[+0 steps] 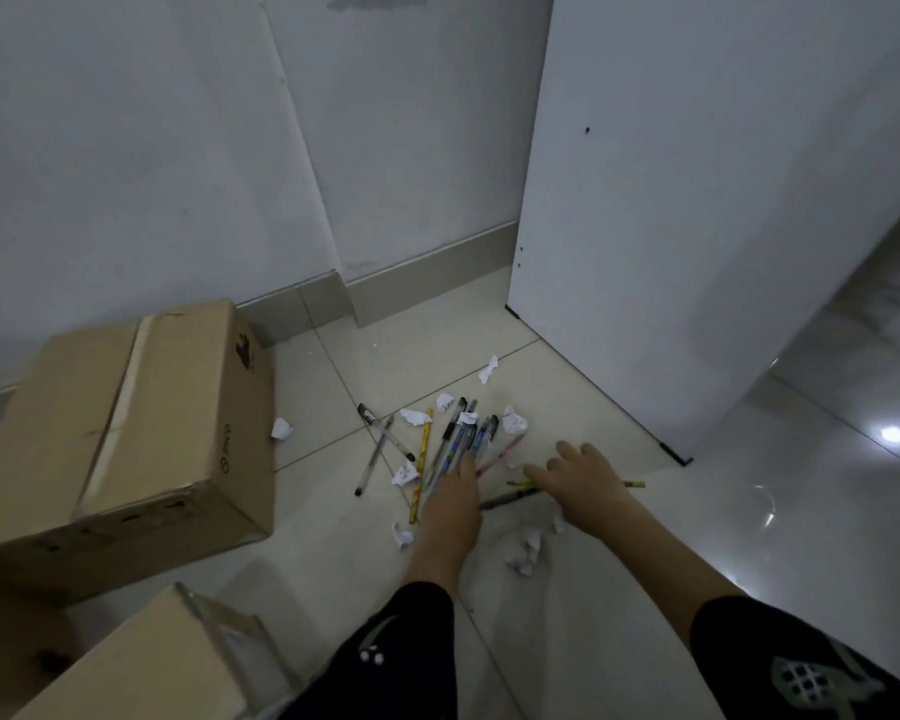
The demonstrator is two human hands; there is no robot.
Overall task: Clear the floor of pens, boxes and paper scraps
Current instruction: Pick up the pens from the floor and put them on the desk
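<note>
Near box: a brown small box (141, 662) sits at the bottom left of the floor (619, 589), closest to the person.
Sleeves: both arms wear black sleeves (406, 646).
Paper by the arms: one crumpled scrap (526, 550) lies between the two arms, and a smaller bit (402, 537) lies just left of the left arm.
Left hand: the left hand (455, 498) lies on the near ends of the bunch of pens (461, 441); its fingers are together on them, but I cannot tell if it grips them.
Right hand: the right hand (580, 483) is spread out, fingers apart, over a yellow pencil (632, 483) and a dark pen (505, 498).
Loose pens: two clear pens (380, 446) lie crossed, left of the bunch.
More paper: white paper scraps (514, 421) lie around the far ends of the pens.
Big box: a big brown box (126, 428) stands at the left, with one scrap (280, 428) touching it.
Far side: a white cabinet (697, 210) stands at the right, next to the wall (152, 148).
</note>
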